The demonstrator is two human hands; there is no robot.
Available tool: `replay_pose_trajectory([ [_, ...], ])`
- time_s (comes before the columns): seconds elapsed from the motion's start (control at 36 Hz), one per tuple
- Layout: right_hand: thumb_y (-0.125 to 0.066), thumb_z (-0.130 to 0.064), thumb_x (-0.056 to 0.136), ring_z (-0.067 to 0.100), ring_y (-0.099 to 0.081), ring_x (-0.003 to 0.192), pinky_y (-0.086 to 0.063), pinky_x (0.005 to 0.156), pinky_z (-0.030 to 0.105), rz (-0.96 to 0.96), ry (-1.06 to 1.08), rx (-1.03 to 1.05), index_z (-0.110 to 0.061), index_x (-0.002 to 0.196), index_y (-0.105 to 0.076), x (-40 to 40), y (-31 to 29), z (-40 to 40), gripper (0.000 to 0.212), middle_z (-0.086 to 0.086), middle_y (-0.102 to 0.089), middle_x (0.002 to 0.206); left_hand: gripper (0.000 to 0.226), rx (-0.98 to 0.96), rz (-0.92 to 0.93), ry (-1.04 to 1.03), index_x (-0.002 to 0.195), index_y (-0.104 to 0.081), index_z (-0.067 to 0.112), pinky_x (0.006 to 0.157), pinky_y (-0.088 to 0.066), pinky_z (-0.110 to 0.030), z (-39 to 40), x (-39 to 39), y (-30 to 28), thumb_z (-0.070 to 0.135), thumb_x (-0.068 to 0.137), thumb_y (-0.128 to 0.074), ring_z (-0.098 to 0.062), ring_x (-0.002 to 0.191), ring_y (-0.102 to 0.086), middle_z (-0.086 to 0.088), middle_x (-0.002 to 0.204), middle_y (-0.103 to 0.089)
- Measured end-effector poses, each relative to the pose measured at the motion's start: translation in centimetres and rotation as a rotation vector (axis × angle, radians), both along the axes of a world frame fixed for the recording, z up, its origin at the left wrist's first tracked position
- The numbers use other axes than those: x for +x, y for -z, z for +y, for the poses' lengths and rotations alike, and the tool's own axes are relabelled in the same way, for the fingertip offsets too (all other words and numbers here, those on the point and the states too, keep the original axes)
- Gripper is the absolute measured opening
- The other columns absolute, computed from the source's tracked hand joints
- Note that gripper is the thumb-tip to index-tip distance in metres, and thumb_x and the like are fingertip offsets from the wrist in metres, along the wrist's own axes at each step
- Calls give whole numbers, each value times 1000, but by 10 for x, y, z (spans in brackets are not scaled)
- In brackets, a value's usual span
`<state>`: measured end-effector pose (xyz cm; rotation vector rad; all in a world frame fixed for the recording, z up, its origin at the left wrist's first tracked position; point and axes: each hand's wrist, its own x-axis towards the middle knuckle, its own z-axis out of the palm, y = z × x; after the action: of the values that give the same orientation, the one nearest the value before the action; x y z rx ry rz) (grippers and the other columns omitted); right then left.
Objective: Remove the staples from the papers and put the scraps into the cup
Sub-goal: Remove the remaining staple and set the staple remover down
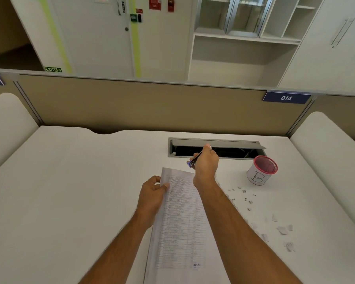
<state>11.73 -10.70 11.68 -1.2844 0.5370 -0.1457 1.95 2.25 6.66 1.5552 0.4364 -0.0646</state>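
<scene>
Where legible: cup (261,170) marked "B", perhaps; placard (286,97) "014".

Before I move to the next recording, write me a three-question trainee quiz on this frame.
1. True or false: the left hand grips the papers at their left edge.
2. What does the right hand hold? A) the cup B) a small dark tool C) nothing
3. Fill in: the loose staples lie on the desk, between the cup and the ____ scraps.

Key: 1 true. 2 B, the tool. 3 paper.
</scene>
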Motion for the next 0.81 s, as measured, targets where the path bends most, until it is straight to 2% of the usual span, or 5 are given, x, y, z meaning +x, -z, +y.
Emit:
replay_pose_trajectory([
  [0.19,-41,-42,104,16,-59,67,-57,52,28,52,-48,-9,-18,91,-55,1,8,-1,30,6,-59,80,16,33,11,-28,107,-64,14,78,-63,-46,6,7,7,25,96,-66,-23,85,-76,-2,101,-76],
  [0.39,-46,-40,103,17,-60,72,-54,53,26,111,-98,37,-10,111,-62,1,26,-3,35,8,-62,83,11,8,19,-66,105,-66,14,78,-63,-46,10,14,18,21,97,-65,-24,85,-76,-5,97,-77],
  [0.56,-48,-35,103,18,-61,79,-55,63,27,180,-145,-28,-10,106,-63,8,36,-2,29,7,-64,87,12,49,10,-71,105,-67,16,73,-63,-38,10,22,26,23,95,-66,-21,84,-75,-3,96,-76],
  [0.69,-49,-27,104,14,-57,78,-56,76,32,84,-201,-214,-21,90,-61,14,53,-8,19,2,-61,85,7,135,27,-86,100,-66,13,81,-61,-44,15,31,36,18,97,-63,-27,88,-72,-8,96,-74],
  [0.81,-58,-22,99,13,-52,69,-44,60,23,45,-207,-543,-13,89,-63,24,71,-27,15,-1,-58,75,7,186,48,-109,96,-65,11,67,-56,-31,19,36,44,16,98,-61,-27,86,-70,-9,93,-72],
])
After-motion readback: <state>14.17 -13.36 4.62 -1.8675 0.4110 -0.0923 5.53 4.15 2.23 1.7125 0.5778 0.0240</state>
